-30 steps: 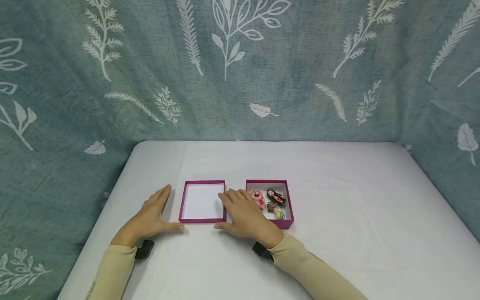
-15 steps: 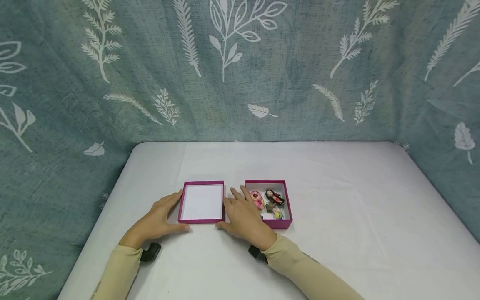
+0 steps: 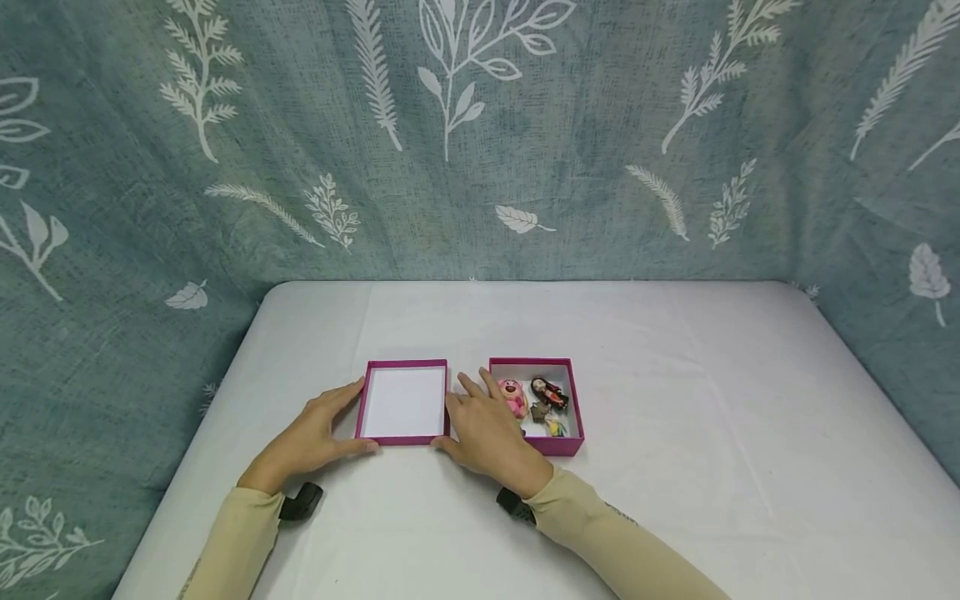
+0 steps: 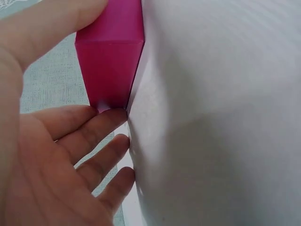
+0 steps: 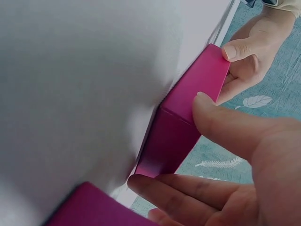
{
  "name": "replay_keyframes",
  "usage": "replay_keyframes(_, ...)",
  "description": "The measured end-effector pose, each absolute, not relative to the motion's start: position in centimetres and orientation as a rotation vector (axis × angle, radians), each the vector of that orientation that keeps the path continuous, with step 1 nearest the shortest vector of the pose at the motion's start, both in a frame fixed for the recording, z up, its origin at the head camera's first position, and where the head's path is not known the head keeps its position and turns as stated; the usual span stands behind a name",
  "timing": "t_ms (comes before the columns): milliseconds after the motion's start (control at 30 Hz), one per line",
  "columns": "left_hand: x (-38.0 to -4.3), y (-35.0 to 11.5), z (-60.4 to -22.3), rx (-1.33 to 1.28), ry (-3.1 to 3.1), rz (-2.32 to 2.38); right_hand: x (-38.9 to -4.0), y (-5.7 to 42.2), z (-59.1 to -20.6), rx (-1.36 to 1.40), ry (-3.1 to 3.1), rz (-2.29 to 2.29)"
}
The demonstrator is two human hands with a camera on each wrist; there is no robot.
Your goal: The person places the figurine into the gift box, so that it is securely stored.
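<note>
A square magenta box lid [image 3: 405, 441], white inside, lies hollow side up on the table. My left hand [image 3: 307, 437] holds its left side, the thumb on the near face and the fingertips at the far end, as the left wrist view shows on the lid's magenta wall [image 4: 110, 70]. My right hand [image 3: 491, 437] grips the right side in the same way; in the right wrist view its thumb lies on the lid's near face [image 5: 200, 77]. A matching box [image 3: 558, 447] stands just right, holding a pink figure [image 3: 513, 396], a dark-haired doll [image 3: 550, 392] and smaller toys.
The table [image 3: 697, 467] has a white cloth. Behind and to the sides hangs a teal curtain [image 3: 465, 250] with white leaf prints. The right hand and forearm partly cover the toy box's near left corner.
My left hand has moved right and reached the lid's left side. My right hand has drawn its fingers onto the lid's right side. Over the last half second both hands have hardly moved.
</note>
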State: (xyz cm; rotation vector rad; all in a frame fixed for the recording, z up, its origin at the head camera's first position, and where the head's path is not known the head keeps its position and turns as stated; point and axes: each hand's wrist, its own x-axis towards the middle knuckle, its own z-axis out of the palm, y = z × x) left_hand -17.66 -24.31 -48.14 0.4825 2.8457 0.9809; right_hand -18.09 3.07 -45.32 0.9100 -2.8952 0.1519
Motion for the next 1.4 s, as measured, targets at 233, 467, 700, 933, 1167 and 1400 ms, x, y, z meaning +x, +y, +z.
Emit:
replay_keyframes(233, -17.7, -24.6, -47.9, 0.439, 2.815, 1.058, -18.2, 3.4, -44.8, 0.935, -2.901, 0.254)
replay_keyframes(467, -17.8, -23.9, -46.2, 0.505, 2.8, 1.192, -18.1, 5.2, -42.6, 0.947, -2.833, 0.483)
replay_keyframes(700, -18.4, -21.1, -43.7, 0.616, 2.757, 1.354, -17.8, 8.8, -40.8, 0.875, -2.821, 0.677)
replay_keyframes(933, -19.1, -17.0, -42.3, 0.774, 2.705, 1.454, -16.9, 12.8, -39.5, 0.755, -2.847, 0.776)
replay_keyframes(1167, -19.9, -13.5, -41.9, 0.817, 2.644, 1.508, -16.6, 16.1, -39.1, 0.676, -2.874, 0.879)
replay_keyframes(1400, -20.6, -11.2, -41.9, 0.793, 2.607, 1.561, -16.9, 17.9, -39.2, 0.644, -2.871, 0.885)
